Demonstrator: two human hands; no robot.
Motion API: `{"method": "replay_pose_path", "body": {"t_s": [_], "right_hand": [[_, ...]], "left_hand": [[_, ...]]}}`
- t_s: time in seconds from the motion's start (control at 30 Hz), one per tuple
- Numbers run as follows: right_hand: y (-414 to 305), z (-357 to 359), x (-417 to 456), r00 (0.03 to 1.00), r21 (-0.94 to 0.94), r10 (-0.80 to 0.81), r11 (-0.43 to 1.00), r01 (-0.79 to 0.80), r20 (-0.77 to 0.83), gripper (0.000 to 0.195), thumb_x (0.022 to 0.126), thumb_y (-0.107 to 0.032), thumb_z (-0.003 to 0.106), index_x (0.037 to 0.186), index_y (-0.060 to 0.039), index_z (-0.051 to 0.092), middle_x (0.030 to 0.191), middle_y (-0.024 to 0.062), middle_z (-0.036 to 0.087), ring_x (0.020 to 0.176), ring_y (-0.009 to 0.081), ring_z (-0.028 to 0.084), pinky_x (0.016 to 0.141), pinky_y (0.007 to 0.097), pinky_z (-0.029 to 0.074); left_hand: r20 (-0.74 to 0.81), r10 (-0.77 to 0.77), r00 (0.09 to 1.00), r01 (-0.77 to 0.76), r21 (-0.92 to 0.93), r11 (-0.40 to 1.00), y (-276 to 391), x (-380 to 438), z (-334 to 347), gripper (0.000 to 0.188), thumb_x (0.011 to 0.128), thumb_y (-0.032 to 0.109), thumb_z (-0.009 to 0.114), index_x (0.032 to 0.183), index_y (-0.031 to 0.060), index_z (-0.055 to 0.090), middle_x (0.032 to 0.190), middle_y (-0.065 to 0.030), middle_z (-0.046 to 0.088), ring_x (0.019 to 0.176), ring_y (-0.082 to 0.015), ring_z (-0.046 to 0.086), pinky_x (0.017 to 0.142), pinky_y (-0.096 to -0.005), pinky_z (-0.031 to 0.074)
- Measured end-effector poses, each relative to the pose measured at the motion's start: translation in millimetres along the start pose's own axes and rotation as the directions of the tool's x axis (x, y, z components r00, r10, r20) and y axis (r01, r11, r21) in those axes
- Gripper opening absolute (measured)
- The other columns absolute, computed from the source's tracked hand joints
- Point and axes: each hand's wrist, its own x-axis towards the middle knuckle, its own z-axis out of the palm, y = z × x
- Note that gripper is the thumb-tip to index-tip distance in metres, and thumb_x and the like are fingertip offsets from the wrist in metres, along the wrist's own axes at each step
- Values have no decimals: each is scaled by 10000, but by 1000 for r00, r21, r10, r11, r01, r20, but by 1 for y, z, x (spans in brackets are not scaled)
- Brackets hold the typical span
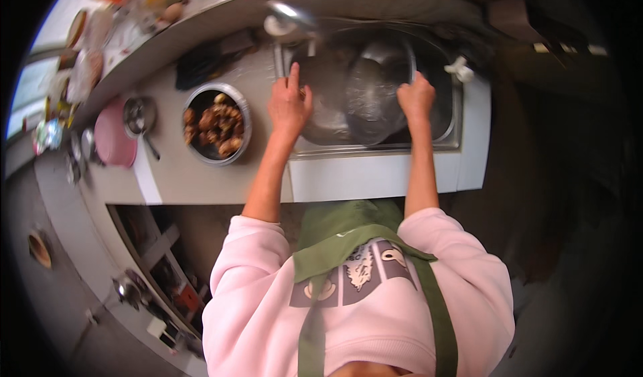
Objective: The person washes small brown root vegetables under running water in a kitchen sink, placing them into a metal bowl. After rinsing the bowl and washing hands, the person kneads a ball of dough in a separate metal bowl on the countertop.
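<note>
My right hand (417, 98) is closed on the rim of a shiny, rounded basin (374, 83) that is tilted in the stainless steel sink (454, 120). Blur and glare hide what the basin holds. At the sink's left side, my left hand (290, 103) is spread with its index finger extended, just below the faucet (289, 17); nothing shows in its grasp. Left of that hand, on the counter, stands a round metal pot (246, 120) with browned chunks of food (216, 125) inside.
A pink plastic basin (113, 133) and a metal ladle (140, 115) lie at the counter's left. Behind the pot is a dark plastic bag (198, 68). A white crumpled item (459, 69) rests on the sink's right rim. Bags and other items crowd the raised ledge (211, 17).
</note>
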Motion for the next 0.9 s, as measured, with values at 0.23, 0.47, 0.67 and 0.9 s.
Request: {"method": "replay_pose_path", "body": {"t_s": [0.23,0.47,0.67,0.9], "right_hand": [[-18,-78,-2,995,-100,-89,991,94,48,233,738,-52,564,957,-20,635,836,238,645,793,392,641,689,473,495],[-29,-120,-8,902,-43,-426,905,423,-69,201,704,6,563,893,-45,609,707,145,594,640,335,592,561,408,447],[0,-131,-5,926,-97,-361,931,351,-109,199,703,-4,573,892,-57,606,693,129,590,609,339,579,534,411,438],[-4,-133,-25,923,-124,-373,925,361,-98,132,708,6,572,829,-45,580,664,131,587,596,347,570,506,408,429]], "left_hand": [[-354,-161,921,244,202,949,-60,-52,-72,610,806,203,640,1341,6,421,984,-139,560,937,-314,548,752,-412,502],[-344,-276,897,372,253,893,-119,-76,-79,912,740,282,755,1438,2,240,1292,-290,419,1133,-446,432,982,-455,385],[-322,-325,889,442,422,791,-96,-69,-61,827,762,214,721,1427,13,272,1419,-333,263,1282,-537,276,1017,-604,289],[86,-227,970,240,-481,843,-20,29,18,435,854,141,639,1198,-89,502,944,-211,652,718,-346,644,639,-398,514]]}}
